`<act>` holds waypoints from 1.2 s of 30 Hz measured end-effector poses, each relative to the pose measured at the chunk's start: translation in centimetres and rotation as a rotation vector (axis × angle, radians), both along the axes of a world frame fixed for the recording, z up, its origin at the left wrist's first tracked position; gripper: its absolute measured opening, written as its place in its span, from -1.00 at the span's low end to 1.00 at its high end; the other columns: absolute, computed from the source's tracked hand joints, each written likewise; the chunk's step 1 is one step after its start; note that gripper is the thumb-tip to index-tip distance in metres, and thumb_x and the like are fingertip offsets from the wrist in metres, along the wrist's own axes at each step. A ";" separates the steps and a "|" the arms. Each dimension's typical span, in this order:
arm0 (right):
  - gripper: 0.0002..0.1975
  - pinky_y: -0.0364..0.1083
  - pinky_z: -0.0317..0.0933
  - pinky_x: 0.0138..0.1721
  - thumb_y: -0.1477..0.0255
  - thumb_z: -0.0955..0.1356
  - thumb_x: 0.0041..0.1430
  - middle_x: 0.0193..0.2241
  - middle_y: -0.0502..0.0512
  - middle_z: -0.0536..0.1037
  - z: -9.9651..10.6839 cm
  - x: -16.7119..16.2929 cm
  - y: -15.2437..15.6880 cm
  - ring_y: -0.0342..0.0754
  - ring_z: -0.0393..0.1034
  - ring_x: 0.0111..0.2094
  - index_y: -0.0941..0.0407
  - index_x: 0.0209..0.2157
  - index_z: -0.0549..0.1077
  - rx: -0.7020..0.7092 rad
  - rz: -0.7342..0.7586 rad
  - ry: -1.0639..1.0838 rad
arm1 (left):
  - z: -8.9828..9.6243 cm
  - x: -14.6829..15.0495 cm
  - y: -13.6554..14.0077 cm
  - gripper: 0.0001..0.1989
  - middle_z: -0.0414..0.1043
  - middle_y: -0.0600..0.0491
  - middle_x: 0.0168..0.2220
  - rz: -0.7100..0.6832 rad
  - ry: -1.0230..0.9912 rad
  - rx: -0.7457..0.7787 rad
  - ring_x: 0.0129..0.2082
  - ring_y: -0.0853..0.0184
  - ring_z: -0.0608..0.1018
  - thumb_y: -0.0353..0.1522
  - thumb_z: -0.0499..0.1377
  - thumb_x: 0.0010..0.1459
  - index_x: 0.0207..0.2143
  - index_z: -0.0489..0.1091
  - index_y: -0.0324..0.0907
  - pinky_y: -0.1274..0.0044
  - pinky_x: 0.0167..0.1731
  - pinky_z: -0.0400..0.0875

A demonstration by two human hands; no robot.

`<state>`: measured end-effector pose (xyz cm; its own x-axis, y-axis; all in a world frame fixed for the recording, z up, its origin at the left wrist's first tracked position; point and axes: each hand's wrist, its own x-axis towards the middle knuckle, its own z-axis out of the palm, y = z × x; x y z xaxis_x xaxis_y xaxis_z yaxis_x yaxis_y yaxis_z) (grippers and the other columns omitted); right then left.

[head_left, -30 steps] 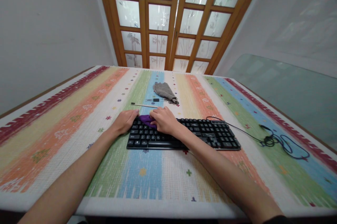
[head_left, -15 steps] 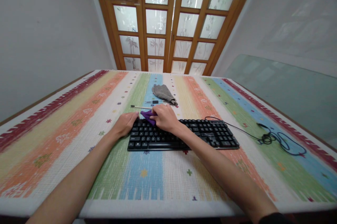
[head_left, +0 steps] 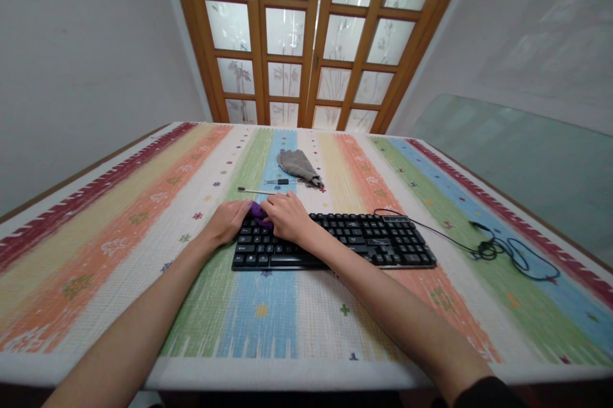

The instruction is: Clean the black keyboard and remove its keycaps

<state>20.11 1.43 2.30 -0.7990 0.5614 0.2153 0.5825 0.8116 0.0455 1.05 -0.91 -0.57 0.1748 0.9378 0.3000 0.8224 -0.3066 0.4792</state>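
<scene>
A black keyboard (head_left: 345, 239) lies on the striped tablecloth in front of me. My left hand (head_left: 228, 219) grips its upper left corner, with the fingers closed. My right hand (head_left: 286, 215) is pinched on a bunched purple cloth (head_left: 261, 215), pressed onto the keys near that same corner. The cloth is partly hidden by the fingers, and the right forearm passes over the keyboard's front edge. Just beyond the hands lies a toothbrush (head_left: 256, 191) with a dark head; its right end is behind my right hand.
Further back rest a grey cloth (head_left: 299, 166) and a small black tool with thin wire-like ends (head_left: 283, 182). The keyboard's cable (head_left: 488, 248) lies coiled at the right. The striped tablecloth (head_left: 201, 318) covers the table. Walls and glazed wooden doors (head_left: 311, 63) stand behind.
My right hand has slid a little to the left with the purple cloth, closer to my left hand. The left hand keeps its place at the keyboard's corner. The view has tilted slightly.
</scene>
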 end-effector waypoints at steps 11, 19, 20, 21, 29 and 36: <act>-0.85 -0.02 0.06 -0.23 0.38 0.31 0.27 -0.21 0.21 0.55 1.4 -0.4 -0.4 0.08 0.38 -0.15 0.17 -0.22 0.42 -0.082 -0.114 0.122 | -0.1 -0.2 0.1 -0.44 0.50 -0.02 -0.46 0.003 -0.057 -0.010 -0.42 0.23 0.50 -0.07 -0.30 0.31 -0.54 0.26 -0.12 0.42 -0.28 0.37; -0.79 0.04 0.10 -0.12 0.48 0.31 0.23 -0.17 0.27 0.55 0.6 -2.0 -0.8 0.13 0.38 -0.11 0.21 -0.10 0.39 -0.025 0.028 -0.022 | -0.3 -0.3 0.2 -0.43 0.40 0.01 -0.58 0.032 -0.114 -0.027 -0.50 0.25 0.42 -0.04 -0.32 0.31 -0.61 0.16 -0.09 0.41 -0.37 0.32; -0.78 0.06 0.10 -0.11 0.48 0.31 0.22 -0.16 0.28 0.55 0.6 -2.2 -0.8 0.14 0.38 -0.10 0.22 -0.09 0.39 -0.011 0.026 -0.035 | -0.3 -0.3 0.2 -0.44 0.40 0.01 -0.57 0.029 -0.113 -0.029 -0.49 0.24 0.43 -0.04 -0.32 0.31 -0.60 0.17 -0.09 0.41 -0.36 0.32; -0.78 0.07 0.11 -0.10 0.49 0.32 0.21 -0.16 0.28 0.55 0.6 -2.3 -0.7 0.16 0.38 -0.09 0.22 -0.10 0.40 -0.001 0.020 -0.042 | -0.3 -0.3 0.2 -0.44 0.41 0.00 -0.56 0.026 -0.111 -0.031 -0.47 0.23 0.44 -0.05 -0.31 0.31 -0.60 0.17 -0.09 0.41 -0.35 0.33; -0.74 0.13 0.11 -0.05 0.50 0.30 0.18 -0.15 0.34 0.54 0.7 -2.5 -1.1 0.20 0.36 -0.05 0.24 -0.07 0.39 0.038 -0.062 -0.017 | -0.3 -0.3 0.2 -0.44 0.43 -0.01 -0.54 0.033 -0.102 -0.034 -0.45 0.21 0.47 -0.07 -0.31 0.32 -0.60 0.18 -0.09 0.39 -0.30 0.34; -0.78 0.07 0.11 -0.07 0.42 0.27 0.26 -0.16 0.29 0.56 1.3 -3.0 -1.0 0.14 0.38 -0.07 0.19 -0.11 0.42 -0.027 -0.102 0.055 | -0.3 -0.3 0.4 -0.45 0.41 0.01 -0.57 0.015 -0.138 -0.008 -0.50 0.23 0.44 -0.09 -0.31 0.31 -0.59 0.20 -0.10 0.41 -0.36 0.34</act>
